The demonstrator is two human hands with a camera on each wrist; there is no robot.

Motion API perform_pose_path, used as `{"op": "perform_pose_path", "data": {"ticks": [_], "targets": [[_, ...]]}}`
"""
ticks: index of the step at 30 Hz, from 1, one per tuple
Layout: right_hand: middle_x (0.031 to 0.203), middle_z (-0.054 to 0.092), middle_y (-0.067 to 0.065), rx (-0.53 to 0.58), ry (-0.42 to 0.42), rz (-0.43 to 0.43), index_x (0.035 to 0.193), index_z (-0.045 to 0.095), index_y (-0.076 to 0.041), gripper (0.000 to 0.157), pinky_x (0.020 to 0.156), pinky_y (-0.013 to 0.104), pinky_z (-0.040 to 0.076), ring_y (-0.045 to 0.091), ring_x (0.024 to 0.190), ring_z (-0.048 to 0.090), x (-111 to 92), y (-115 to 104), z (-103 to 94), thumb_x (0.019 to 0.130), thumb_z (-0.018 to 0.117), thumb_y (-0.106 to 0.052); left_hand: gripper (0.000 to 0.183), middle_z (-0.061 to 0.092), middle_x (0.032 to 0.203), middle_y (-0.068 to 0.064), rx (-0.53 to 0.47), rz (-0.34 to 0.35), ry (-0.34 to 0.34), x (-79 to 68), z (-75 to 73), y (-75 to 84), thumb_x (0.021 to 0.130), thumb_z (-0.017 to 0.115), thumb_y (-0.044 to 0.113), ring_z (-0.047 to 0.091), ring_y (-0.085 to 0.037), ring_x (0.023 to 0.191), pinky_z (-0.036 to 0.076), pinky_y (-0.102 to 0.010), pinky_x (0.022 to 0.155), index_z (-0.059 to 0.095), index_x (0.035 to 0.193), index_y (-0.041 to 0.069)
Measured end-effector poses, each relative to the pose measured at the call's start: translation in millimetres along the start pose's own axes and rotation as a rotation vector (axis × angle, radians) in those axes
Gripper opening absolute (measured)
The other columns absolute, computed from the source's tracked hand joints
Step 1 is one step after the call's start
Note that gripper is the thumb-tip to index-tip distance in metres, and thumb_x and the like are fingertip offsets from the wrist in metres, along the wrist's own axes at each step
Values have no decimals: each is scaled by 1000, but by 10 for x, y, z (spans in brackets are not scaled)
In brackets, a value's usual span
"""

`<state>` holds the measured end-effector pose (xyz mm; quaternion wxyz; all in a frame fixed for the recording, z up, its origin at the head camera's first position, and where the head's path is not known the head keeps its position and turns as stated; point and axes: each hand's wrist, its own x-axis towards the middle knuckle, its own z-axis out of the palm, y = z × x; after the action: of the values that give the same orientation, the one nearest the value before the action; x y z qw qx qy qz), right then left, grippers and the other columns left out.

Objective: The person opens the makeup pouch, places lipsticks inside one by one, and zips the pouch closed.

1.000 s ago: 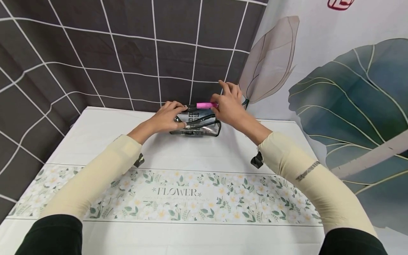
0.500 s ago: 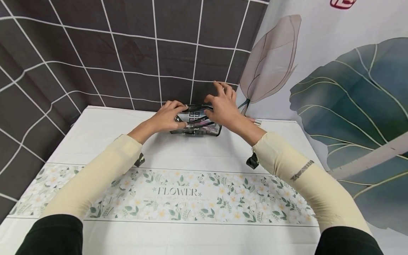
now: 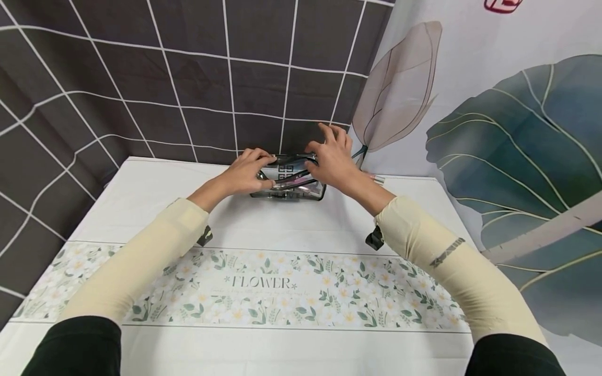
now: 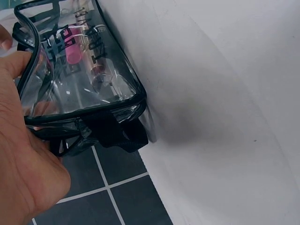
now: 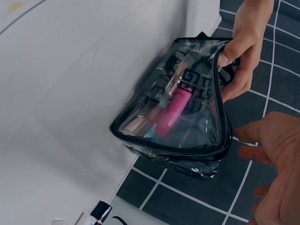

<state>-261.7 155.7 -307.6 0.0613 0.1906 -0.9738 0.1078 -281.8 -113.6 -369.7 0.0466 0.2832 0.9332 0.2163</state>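
Note:
A clear cosmetic bag (image 3: 296,177) with black piping and dark lettering lies on its side at the table's far edge. My left hand (image 3: 246,172) grips its left end, thumb on the near rim and fingers behind. In the right wrist view a bright pink tube (image 5: 173,112) and a slim gold-and-clear tube (image 5: 136,124) show through the plastic. My right hand (image 3: 331,162) is at the bag's right end. In its wrist view, a fingertip (image 5: 240,131) is at the dark rim, with the other fingers loosely bent beside it. Whether it touches is hard to tell.
A small dark-and-silver capped cosmetic (image 5: 99,212) lies right of the bag, partly behind the right wrist in the head view. The white table (image 3: 263,224) carries a floral band reading FLOWER. A dark grid-patterned cloth (image 3: 178,78) rises directly behind the bag.
A second ago the right hand held the pink tube over the bag; now the tube lies inside. The right hand has shifted slightly left to the bag's rim. The left hand has stayed put.

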Motion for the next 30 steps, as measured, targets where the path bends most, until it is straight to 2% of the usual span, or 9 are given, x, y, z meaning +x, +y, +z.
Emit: {"op": "perform_pose_path", "data": {"ticks": [13, 24, 30], "targets": [[186, 22, 26, 41, 25, 11, 133, 80, -9, 32, 134, 76, 11, 53, 170, 13, -46, 237, -13, 109, 68, -27, 80, 43, 171, -20, -2, 4, -4, -5, 2, 5, 103, 66, 41, 36, -43, 157, 29, -66, 133, 45, 173, 6], [184, 23, 29, 25, 10, 56, 134, 78, -4, 34, 134, 75, 11, 54, 170, 12, -111, 504, -3, 107, 68, -23, 80, 43, 171, -19, -3, 4, -1, -24, -17, 16, 104, 65, 41, 36, -42, 156, 28, -66, 133, 45, 173, 6], [184, 22, 31, -31, 5, 71, 134, 78, -3, 34, 133, 76, 12, 55, 169, 14, -174, 655, 8, 108, 68, -21, 80, 43, 171, -20, 0, 4, -2, -20, -11, 18, 103, 65, 40, 36, -43, 157, 28, -67, 133, 45, 173, 6]]}}
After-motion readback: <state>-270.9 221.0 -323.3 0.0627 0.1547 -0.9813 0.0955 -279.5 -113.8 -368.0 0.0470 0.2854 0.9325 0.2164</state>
